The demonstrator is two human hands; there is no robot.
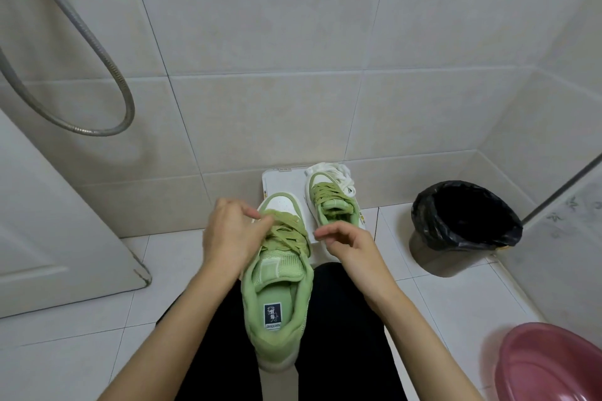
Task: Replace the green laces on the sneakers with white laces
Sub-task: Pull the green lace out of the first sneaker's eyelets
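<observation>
Near sneaker [277,299] lies on the lap, its insole label [272,316] too blurry to read. Second sneaker [329,202] sits beyond its toe, with white laces [335,172] bunched behind and partly hidden. Left hand [228,231] grip pinches the green laces [286,231] at the near sneaker's toe end; right hand [348,244] is just right of them, fingers loosely curled, holding nothing.

Pale tiled walls [260,26], white floor tiles [81,352]

**Left grip pinching, right grip loose**

The bare left forearm [182,303] and right forearm [407,312] reach forward. The left grip [231,231] pinches a green lace [280,225] between thumb and fingertips. The right grip [345,242] hovers close beside it, fingers loosely curled, holding nothing.
</observation>
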